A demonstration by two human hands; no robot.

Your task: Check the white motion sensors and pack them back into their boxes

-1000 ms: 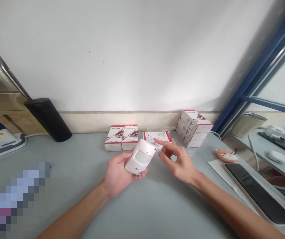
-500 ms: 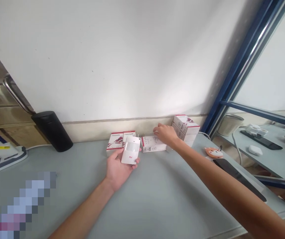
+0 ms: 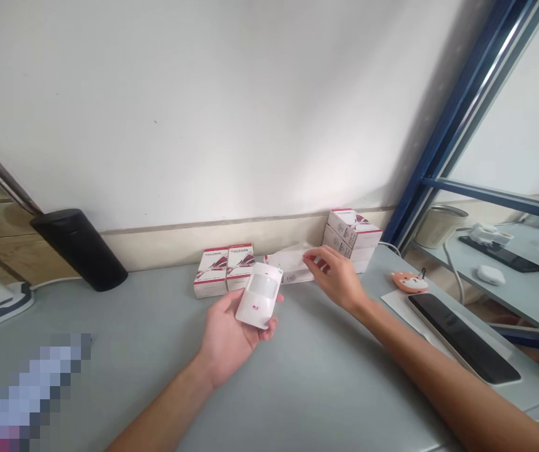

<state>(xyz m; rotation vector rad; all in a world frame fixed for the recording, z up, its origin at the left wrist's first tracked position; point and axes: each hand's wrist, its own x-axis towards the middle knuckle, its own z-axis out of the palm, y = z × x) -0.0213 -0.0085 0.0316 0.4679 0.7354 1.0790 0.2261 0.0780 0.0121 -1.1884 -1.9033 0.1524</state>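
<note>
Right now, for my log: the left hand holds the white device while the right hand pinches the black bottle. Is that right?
Not quite. The head view shows the right hand pinching a clear bag, not the black bottle. The left hand does hold the white device.

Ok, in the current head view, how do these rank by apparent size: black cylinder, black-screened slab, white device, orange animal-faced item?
1. Black cylinder and black-screened slab: too alike to rank
2. White device
3. Orange animal-faced item
</note>
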